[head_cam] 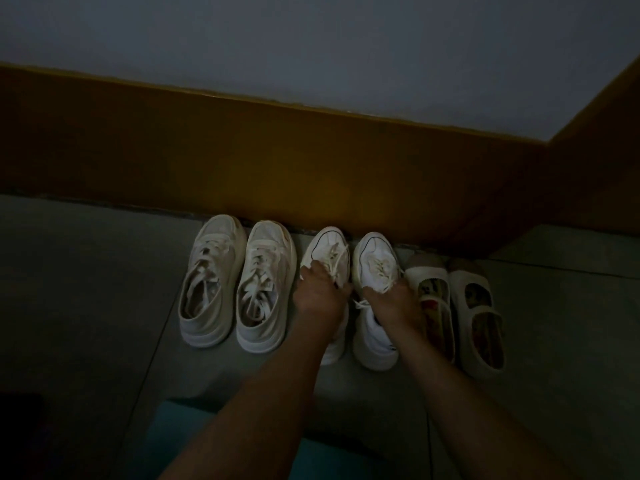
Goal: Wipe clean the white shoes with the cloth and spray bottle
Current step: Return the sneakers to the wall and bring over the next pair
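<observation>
Grey floor tiles [86, 306] run up to a mustard skirting band [242, 161] under a pale wall [311, 46], all in dim light. 6 shoes stand in a row with their toes against the band: 2 cream lace-up sneakers [211, 271], then the 2 white ones, then 2 cream strap flats [478, 306]. The left hand [318, 291] grasps the left white sneaker [325, 251] over its laces, fingers spread across the upper and the thumb curled round the inner side. The right hand [393, 299] grips the right white sneaker [375, 258] at the tongue. Both shoes sit on the tiles, side by side. Neither cloth nor spray bottle is in view; a teal patch [180, 438] at the bottom edge is too dark to identify. This looks like step 1, fetching the pair. Next they must be lifted clear without snagging the loose laces and brought to wherever the cloth and bottle are kept.
</observation>
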`<state>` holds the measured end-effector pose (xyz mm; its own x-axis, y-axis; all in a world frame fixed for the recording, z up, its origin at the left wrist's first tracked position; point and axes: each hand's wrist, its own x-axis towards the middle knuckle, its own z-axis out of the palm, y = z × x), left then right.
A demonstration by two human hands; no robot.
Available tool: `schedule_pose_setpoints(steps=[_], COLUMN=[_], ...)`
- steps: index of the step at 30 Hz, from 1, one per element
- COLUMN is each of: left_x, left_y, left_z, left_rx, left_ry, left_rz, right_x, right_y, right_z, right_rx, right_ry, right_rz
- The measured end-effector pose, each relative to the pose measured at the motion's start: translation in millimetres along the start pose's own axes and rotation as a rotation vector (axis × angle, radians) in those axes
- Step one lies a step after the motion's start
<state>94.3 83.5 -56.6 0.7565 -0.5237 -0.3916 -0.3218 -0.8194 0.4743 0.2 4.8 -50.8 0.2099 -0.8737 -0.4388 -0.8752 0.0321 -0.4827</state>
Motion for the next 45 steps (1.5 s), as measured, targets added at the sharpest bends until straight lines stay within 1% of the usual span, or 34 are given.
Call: schedule_pose_setpoints(steps=[2,3,5,7,9,11,13,16,19,22,25,28,34,39,45], left_x=[0.0,0.3,-4.2,-9.4,-12.5,-10.1,-4.0,6.1,17.7,33.8,51.3,56.8,55.0,52.7,48.1], left_y=[-4.3,-7.2,-11.9,-19.5,-32.2,-51.0,-74.4,-104.7,-127.7,-141.7,-146.0,-147.5,-152.9,-156.5,-154.5], left_z=[-8.4,-14.5,-35.5,-61.0,-86.3,-106.9,-121.1,-131.2,-131.4,-128.4,-122.9,-112.3,-104.2,-103.7,-114.0], left_rx=[0.033,0.035,-0.052,-0.177,-0.248,-0.205,-0.138,-0.099,-0.202,-0.300,-0.352,-0.364,-0.313,-0.336,-0.337], left_ry=[-0.009,0.018,0.127,0.244,0.361,0.446,0.460,0.428,0.312,0.173,0.098,0.094,0.099,0.149,0.158], left_rz=[0.059,0.089,0.080,0.040,0.049,0.042,-0.058,-0.196,-0.312,-0.377,-0.349,-0.306,-0.307,-0.269,-0.250], right_x=[-4.7,-7.9,-18.6,-33.0,-50.2,-68.7,-86.9,-100.7,-97.4,-87.4,-76.1,-69.6,-66.6,-66.4,-73.2], right_y=[-4.3,-8.6,-21.2,-38.6,-58.6,-78.6,-97.6,-120.0,-135.8,-145.4,-148.9,-150.9,-148.8,-152.2,-143.2], right_z=[-5.6,-9.1,-17.4,-20.2,-14.2,-0.2,19.3,51.2,78.0,94.6,105.9,116.8,123.0,121.9,116.6], right_rx=[0.011,-0.028,-0.120,-0.126,-0.085,-0.060,-0.032,-0.035,-0.049,-0.076,-0.052,-0.053,-0.029,-0.076,-0.027], right_ry=[0.030,0.075,0.203,0.282,0.275,0.222,0.106,-0.080,-0.164,-0.255,-0.295,-0.315,-0.368,-0.370,-0.298], right_rz=[-0.009,-0.035,-0.138,-0.280,-0.381,-0.457,-0.496,-0.420,-0.300,-0.150,-0.041,-0.002,0.091,0.088,0.053])
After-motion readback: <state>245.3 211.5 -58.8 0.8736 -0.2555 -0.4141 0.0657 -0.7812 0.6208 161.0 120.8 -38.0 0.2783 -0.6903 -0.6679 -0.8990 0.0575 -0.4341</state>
